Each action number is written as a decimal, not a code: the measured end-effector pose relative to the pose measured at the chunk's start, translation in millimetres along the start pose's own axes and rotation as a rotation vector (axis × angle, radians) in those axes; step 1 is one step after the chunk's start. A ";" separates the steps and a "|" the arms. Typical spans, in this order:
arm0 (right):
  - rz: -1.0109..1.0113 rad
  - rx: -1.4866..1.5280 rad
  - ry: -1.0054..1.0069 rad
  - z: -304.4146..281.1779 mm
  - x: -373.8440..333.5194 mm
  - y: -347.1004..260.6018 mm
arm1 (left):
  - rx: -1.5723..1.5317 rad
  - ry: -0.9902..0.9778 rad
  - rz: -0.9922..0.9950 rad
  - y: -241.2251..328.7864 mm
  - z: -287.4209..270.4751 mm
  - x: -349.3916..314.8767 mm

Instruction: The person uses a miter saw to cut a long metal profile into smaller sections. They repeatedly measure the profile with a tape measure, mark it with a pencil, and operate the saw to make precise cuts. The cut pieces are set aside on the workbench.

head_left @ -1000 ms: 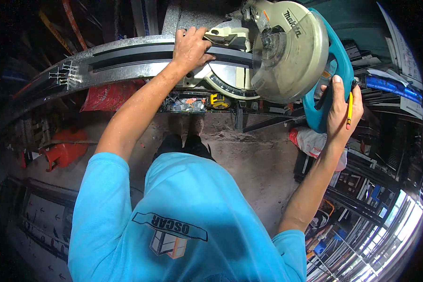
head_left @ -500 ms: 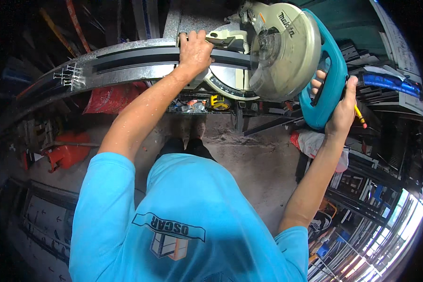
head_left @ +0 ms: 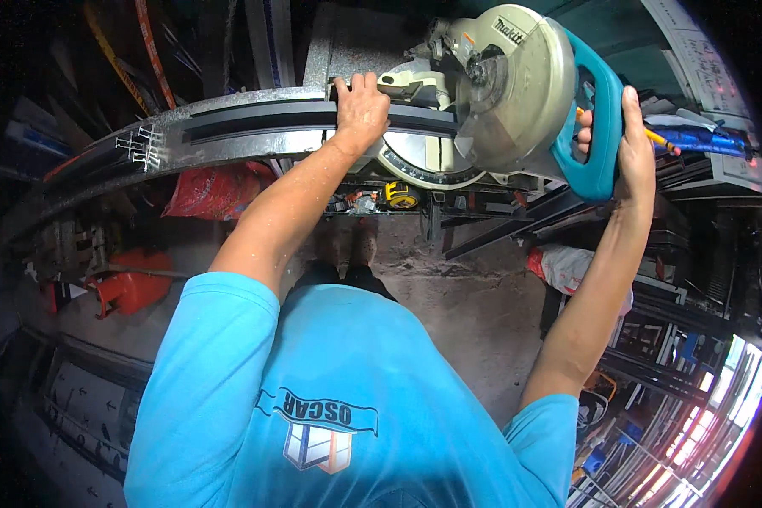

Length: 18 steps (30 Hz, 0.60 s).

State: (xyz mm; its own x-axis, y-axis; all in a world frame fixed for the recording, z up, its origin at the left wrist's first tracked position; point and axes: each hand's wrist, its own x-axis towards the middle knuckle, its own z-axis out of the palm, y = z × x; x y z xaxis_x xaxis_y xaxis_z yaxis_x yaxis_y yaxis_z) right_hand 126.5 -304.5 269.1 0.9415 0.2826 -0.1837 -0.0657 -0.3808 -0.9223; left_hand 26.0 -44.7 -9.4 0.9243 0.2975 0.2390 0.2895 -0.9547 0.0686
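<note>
My left hand (head_left: 362,110) is closed over a long dark metal profile (head_left: 271,118), pressing it at the back fence of a miter saw. The profile lies lengthwise along the silver bench, its right end reaching the saw's blade guard (head_left: 529,93). On the right, my right hand (head_left: 628,148) wraps round the teal saw handle (head_left: 604,127), with the thumb stretched along its outer side. A yellow pencil (head_left: 659,140) with a red end sticks out from that hand. The guard hides the blade, so I cannot tell whether it touches the profile.
Several small metal pieces (head_left: 140,148) stand on the bench at the left. A yellow tape measure (head_left: 400,196) lies below the saw's round base. Red sacking (head_left: 216,190) hangs under the bench. An orange-red container (head_left: 135,279) stands at the left, metal lengths (head_left: 652,457) at the lower right.
The saw head has swung lower with my right hand on its handle. My left hand still holds the profile in place. The whole view has shifted slightly.
</note>
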 end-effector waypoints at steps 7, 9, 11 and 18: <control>-0.082 0.046 0.050 8.8 -9.5 46.3 | 0.001 0.007 -0.015 -4.8 4.8 -2.4; -0.095 0.040 0.041 6.3 -11.0 53.4 | 0.004 0.007 -0.014 -4.1 4.6 -2.4; -0.109 0.064 0.061 9.9 -14.2 55.6 | 0.013 0.008 -0.016 -4.2 4.0 -2.7; -0.149 0.080 0.100 19.2 -24.1 60.5 | 0.001 -0.004 -0.013 -4.7 3.0 -2.4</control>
State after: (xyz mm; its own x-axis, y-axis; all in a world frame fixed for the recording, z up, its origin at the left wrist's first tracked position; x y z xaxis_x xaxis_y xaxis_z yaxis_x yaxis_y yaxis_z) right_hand 93.4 -317.5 211.2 0.9706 0.2406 -0.0119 0.0550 -0.2692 -0.9615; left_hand 23.2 -40.9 -13.2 0.9217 0.3094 0.2340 0.3013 -0.9509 0.0704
